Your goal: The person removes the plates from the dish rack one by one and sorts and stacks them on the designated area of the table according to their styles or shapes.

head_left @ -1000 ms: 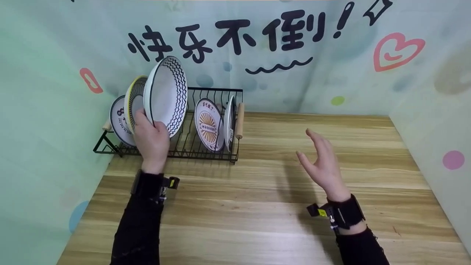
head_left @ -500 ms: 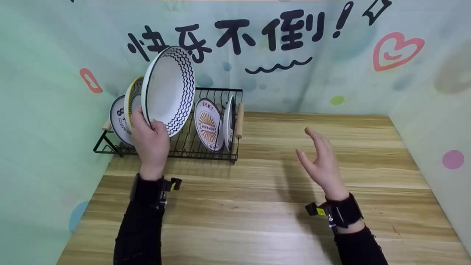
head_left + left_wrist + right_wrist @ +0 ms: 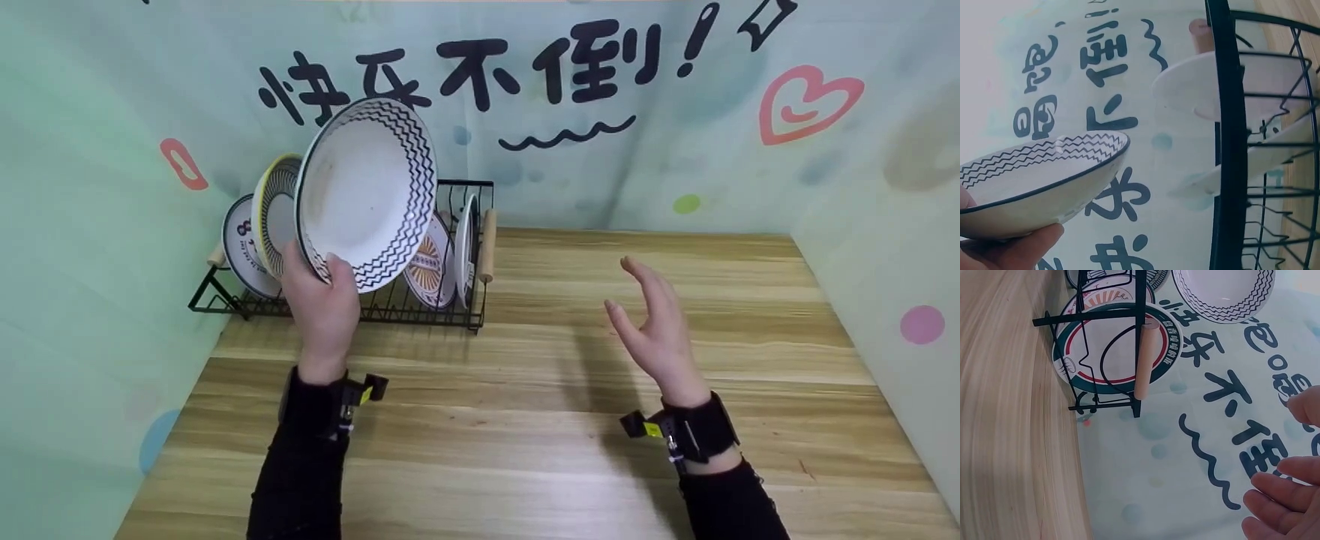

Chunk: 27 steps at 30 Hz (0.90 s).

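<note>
Head view shows the left hand (image 3: 321, 300) pinching the lower rim of a zigzag-rimmed bowl (image 3: 367, 191), thumb on the inner side and fingers behind. That bowl is held clear above the black wire dish rack (image 3: 420, 311), tilted with its white inside facing the camera. This rack stands at the far left corner of the wooden surface (image 3: 540, 450) and holds a yellow-rimmed plate (image 3: 271, 210), an orange-patterned plate (image 3: 431, 270) and others on edge. Over the surface's middle, the right hand (image 3: 654, 330) hovers with fingers straight and spread, holding nothing.
</note>
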Tool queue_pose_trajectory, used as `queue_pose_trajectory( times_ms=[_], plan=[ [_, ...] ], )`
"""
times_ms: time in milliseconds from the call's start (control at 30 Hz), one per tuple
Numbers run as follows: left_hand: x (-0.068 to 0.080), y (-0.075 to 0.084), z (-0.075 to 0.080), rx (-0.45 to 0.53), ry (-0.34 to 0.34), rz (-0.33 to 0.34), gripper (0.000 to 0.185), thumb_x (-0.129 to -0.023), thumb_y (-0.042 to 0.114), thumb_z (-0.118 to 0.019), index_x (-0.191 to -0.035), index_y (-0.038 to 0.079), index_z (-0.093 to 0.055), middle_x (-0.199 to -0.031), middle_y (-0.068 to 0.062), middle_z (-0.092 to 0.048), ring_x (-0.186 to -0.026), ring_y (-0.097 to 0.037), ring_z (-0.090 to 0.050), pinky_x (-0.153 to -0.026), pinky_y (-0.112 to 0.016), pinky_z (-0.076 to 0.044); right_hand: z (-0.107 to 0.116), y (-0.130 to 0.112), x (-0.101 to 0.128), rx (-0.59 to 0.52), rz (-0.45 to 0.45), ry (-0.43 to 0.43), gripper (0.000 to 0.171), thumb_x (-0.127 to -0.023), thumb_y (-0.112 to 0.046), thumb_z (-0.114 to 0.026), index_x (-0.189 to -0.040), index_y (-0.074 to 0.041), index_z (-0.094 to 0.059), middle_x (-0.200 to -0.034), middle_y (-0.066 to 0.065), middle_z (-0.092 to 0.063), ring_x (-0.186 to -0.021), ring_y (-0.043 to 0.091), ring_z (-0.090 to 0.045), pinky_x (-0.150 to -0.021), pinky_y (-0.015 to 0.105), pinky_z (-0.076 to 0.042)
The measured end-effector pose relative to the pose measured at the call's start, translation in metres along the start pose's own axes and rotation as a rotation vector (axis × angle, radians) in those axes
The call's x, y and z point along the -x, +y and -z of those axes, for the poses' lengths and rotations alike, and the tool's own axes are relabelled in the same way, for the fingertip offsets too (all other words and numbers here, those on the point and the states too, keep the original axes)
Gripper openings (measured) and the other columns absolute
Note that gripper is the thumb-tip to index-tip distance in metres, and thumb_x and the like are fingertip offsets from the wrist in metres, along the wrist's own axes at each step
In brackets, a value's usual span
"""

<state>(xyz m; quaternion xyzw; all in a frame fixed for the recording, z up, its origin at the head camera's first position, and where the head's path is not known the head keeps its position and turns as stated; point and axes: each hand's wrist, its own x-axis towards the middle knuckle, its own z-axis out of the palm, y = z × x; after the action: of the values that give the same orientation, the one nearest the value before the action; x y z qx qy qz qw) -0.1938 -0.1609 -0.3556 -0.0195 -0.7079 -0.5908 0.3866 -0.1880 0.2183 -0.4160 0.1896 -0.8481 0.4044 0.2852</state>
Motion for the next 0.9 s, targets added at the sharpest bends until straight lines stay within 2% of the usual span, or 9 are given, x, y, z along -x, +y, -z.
queue_pose_trajectory(
  times_ms=[200, 400, 567, 767, 900],
  plan=[
    [0.010, 0.000, -0.006, 0.037, -0.046, 0.021, 0.047, -0.087, -0.005, -0.050, -0.133, -0.012, -0.046, -0.125, -0.023, -0.057, -0.114, -0.033, -0.057, -0.097, -0.039, -0.052, 0.000, 0.002, 0.001, -0.007, 0.015, 0.021, 0.053, -0.090, -0.003, -0.068, -0.139, 0.007, -0.049, -0.137, 0.021, -0.055, -0.129, 0.037, -0.047, -0.110, 0.052, -0.033],
    [0.019, -0.002, -0.016, 0.159, -0.109, 0.048, 0.054, -0.087, -0.007, -0.049, -0.141, -0.009, -0.041, -0.133, -0.022, -0.052, -0.120, -0.033, -0.054, -0.099, -0.039, -0.051, 0.000, 0.006, 0.001, -0.027, 0.027, 0.037, 0.052, -0.090, 0.000, -0.067, -0.138, 0.007, -0.049, -0.136, 0.021, -0.055, -0.127, 0.037, -0.048, -0.108, 0.048, -0.036],
    [0.026, -0.004, -0.024, 0.216, -0.178, 0.069, 0.055, -0.087, -0.008, -0.049, -0.141, -0.010, -0.041, -0.134, -0.024, -0.051, -0.122, -0.036, -0.053, -0.099, -0.041, -0.051, -0.001, 0.008, 0.001, -0.040, 0.030, 0.036, 0.052, -0.090, 0.002, -0.067, -0.138, 0.007, -0.049, -0.136, 0.020, -0.056, -0.126, 0.036, -0.049, -0.108, 0.041, -0.037],
    [0.034, -0.006, -0.030, 0.236, -0.252, 0.131, 0.051, -0.087, -0.006, -0.051, -0.138, -0.011, -0.043, -0.131, -0.025, -0.053, -0.118, -0.036, -0.055, -0.095, -0.039, -0.053, -0.002, 0.008, 0.002, -0.070, 0.016, 0.028, 0.052, -0.090, 0.001, -0.067, -0.139, 0.007, -0.049, -0.136, 0.019, -0.056, -0.127, 0.034, -0.050, -0.109, 0.038, -0.037],
    [0.040, -0.009, -0.035, 0.275, -0.320, 0.142, 0.054, -0.088, -0.008, -0.049, -0.141, -0.010, -0.040, -0.136, -0.023, -0.051, -0.123, -0.034, -0.053, -0.100, -0.037, -0.050, -0.003, 0.008, 0.002, -0.082, 0.011, 0.025, 0.053, -0.090, 0.002, -0.067, -0.139, 0.007, -0.048, -0.136, 0.019, -0.057, -0.126, 0.034, -0.050, -0.109, 0.035, -0.037]
  ],
)
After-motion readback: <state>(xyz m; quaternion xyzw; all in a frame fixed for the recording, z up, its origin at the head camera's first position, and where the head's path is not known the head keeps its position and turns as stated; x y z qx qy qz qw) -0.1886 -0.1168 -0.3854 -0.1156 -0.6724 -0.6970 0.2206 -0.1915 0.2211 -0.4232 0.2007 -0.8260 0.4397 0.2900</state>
